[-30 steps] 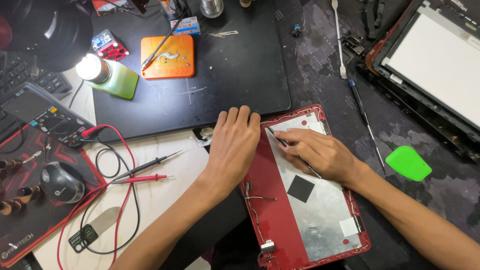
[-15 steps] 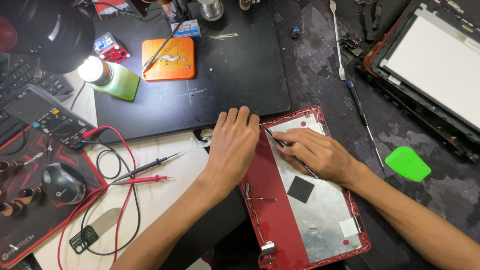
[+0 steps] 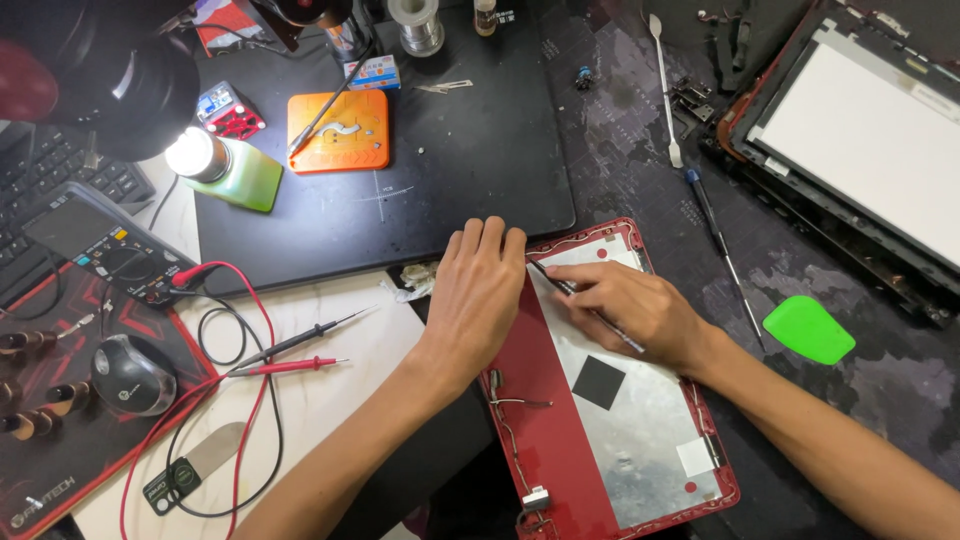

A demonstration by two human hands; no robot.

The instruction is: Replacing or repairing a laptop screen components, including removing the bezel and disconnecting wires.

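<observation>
The left hand (image 3: 478, 295) lies flat, released, on the red laptop lid (image 3: 545, 400); at its 3 o'clock the right hand (image 3: 630, 310) pinches thin tweezers (image 3: 560, 285).

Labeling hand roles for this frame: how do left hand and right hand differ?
The left hand lies flat, palm down, fingers together, and holds nothing; the right hand is curled around a thin metal tool. The left hand sits at the left edge of the red laptop lid; the right hand rests over the lid's silver foil, tool tip pointing at its upper left. Both rest on the lid.
</observation>
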